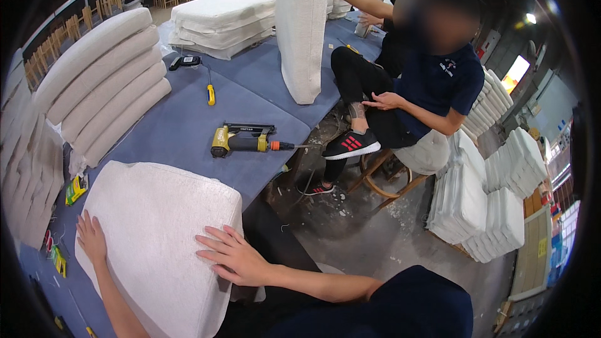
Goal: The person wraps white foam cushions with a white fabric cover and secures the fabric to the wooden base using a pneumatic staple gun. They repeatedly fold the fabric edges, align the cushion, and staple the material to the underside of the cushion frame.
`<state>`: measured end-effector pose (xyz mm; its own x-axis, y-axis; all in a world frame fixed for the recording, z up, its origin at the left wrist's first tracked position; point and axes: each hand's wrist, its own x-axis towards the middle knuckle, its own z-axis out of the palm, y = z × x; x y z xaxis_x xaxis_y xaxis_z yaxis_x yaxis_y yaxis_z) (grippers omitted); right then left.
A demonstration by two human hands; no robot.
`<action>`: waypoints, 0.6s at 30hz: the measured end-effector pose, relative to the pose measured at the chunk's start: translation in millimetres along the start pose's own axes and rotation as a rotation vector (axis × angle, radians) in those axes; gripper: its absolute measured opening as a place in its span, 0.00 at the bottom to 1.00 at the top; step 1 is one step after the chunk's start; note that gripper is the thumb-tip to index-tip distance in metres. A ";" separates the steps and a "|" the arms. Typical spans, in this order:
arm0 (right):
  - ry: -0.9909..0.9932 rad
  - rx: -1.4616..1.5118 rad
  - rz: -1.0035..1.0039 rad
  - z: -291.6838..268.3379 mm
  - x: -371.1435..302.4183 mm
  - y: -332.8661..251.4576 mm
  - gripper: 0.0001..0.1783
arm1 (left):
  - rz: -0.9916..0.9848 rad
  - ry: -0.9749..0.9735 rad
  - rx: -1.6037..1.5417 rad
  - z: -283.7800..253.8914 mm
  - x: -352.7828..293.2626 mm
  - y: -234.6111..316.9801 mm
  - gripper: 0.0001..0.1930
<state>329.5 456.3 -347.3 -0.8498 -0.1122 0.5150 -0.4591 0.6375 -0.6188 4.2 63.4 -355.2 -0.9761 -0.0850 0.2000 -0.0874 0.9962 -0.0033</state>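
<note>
A white fabric-covered seat cushion [159, 213] lies in front of me at the near edge of the blue-grey table. My left hand [92, 238] rests flat along its left side, open. Fingers spread, my right hand [236, 255] lies open on the cushion's right part. Just beyond the cushion is a yellow-and-black pneumatic staple gun [244, 140] on its side, with a hose running off past the table's right edge. Farther back are a yellow-handled screwdriver [210, 94] and a small black object [186, 61].
Stacked cushions [113, 81] line the left; another white stack [222, 22] stands farther back. A seated co-worker [432, 81] at the right steadies an upright cushion [303, 34]. Small yellow-green boxes [76, 189] lie at the left. More cushions [460, 194] are piled on the right.
</note>
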 end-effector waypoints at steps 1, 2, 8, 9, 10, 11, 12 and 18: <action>0.075 0.035 0.001 -0.3 0.4 -1.2 0.19 | -0.002 -0.002 0.001 -0.9 1.7 5.5 0.32; 0.158 0.977 0.218 -17.2 9.2 -8.0 0.20 | 0.006 0.017 -0.016 2.5 1.1 2.3 0.32; 0.264 1.351 -0.738 -152.8 66.8 -107.0 0.30 | -0.024 0.044 -0.057 7.0 -8.7 -23.5 0.31; 0.251 1.175 -0.968 -176.7 71.8 -127.0 0.29 | 0.011 0.056 -0.067 4.3 -1.8 -7.2 0.31; 0.247 1.054 -1.134 -181.9 83.2 -122.2 0.28 | 0.006 0.062 -0.041 3.7 -3.6 -13.9 0.31; 0.274 0.918 -1.258 -187.2 91.4 -127.6 0.27 | 0.026 0.074 -0.053 6.4 -0.9 -4.3 0.31; 0.324 0.856 -1.292 -186.4 94.5 -136.3 0.26 | 0.033 0.060 -0.060 9.8 -3.6 1.9 0.31; 0.413 1.042 -0.725 -176.2 43.4 -187.7 0.28 | 0.013 0.083 -0.106 6.0 -1.5 -14.5 0.31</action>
<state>424.5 466.2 -104.2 -0.2757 0.1795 0.9443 -0.9100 -0.3651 -0.1963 5.8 49.0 -361.3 -0.9569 -0.0744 0.2809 -0.0490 0.9941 0.0964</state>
